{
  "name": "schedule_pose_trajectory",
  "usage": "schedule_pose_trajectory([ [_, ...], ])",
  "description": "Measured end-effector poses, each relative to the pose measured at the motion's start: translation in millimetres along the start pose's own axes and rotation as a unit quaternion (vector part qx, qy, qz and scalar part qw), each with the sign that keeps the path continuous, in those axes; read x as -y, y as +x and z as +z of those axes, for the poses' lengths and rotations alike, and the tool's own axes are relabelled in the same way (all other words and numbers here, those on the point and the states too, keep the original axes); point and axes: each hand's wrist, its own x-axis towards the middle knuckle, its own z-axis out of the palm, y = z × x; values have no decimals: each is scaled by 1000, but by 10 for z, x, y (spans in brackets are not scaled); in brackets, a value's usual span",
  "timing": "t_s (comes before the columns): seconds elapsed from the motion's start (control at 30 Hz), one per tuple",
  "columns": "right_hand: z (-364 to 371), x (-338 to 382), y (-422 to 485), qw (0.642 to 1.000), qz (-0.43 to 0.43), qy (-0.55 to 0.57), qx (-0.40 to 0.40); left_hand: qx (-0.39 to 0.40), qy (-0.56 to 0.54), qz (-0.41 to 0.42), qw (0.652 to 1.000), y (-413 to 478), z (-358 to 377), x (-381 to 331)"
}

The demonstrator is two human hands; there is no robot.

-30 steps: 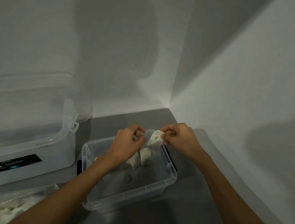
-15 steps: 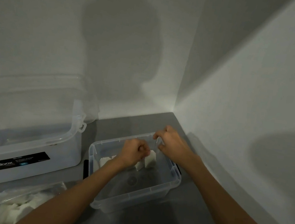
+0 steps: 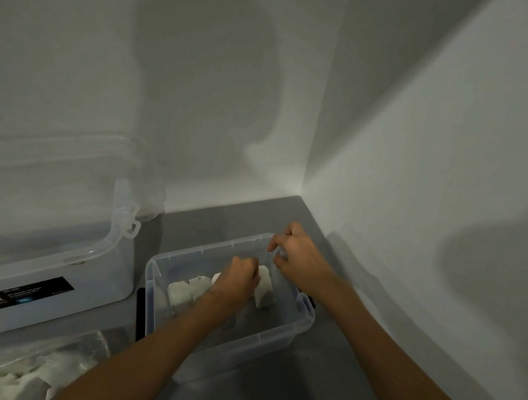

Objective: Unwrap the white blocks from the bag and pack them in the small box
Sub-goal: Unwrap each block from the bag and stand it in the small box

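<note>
The small clear box stands on the grey surface with several white blocks in it: one upright block near the right wall and others in a row at the left. My left hand is down inside the box, curled into a fist that touches the upright block. My right hand hovers over the box's far right rim. Its fingers pinch a thin, clear piece of wrapper. The clear bag with more wrapped white blocks lies at the bottom left.
A large translucent storage box with a black label stands at the left, and its lid leans on the wall behind it. White walls meet in a corner just behind and to the right of the small box. Grey surface shows in front.
Both hands held a wrapped block above the small box a second ago. Now that block stands in the box, my left hand has dropped inside beside it and my right hand has pulled away toward the rim.
</note>
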Motion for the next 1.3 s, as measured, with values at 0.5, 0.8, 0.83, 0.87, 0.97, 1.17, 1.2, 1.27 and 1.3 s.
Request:
schedule_pose_trajectory([
  [0.5, -257, 461, -50, 998, -39, -29, -32, -113, -5, 79, 990, -524, -766, 108],
  [0.8, -97, 1700, -132, 984, -174, 42, -10, -189, -57, 22, 980, -1726, -1824, 999],
  [0.83, -31, 1849, -168, 981, -189, 53, 0, -192, -73, 9, 979, -1898, -1855, 1125],
  [0.87, 48, 1992, -206, 977, -203, 66, 13, -196, -84, -3, 977, -2056, -1864, 1252],
  [0.97, 305, 2408, -345, 965, -239, 90, 62, -189, -60, -41, 979, -2419, -1772, 1622],
  [1.17, 1022, 2923, -453, 951, -221, 62, 205, -127, -25, -103, 986, -2696, -1369, 2209],
  [1.2, 1121, 2963, -463, 950, -212, 49, 221, -117, -16, -107, 987, -2705, -1306, 2248],
  [1.27, 1272, 3027, -494, 951, -207, 9, 230, -107, -5, -102, 989, -2715, -1208, 2280],
  [1.3, 1319, 3055, -519, 951, -212, -16, 227, -107, -6, -98, 989, -2711, -1176, 2283],
])
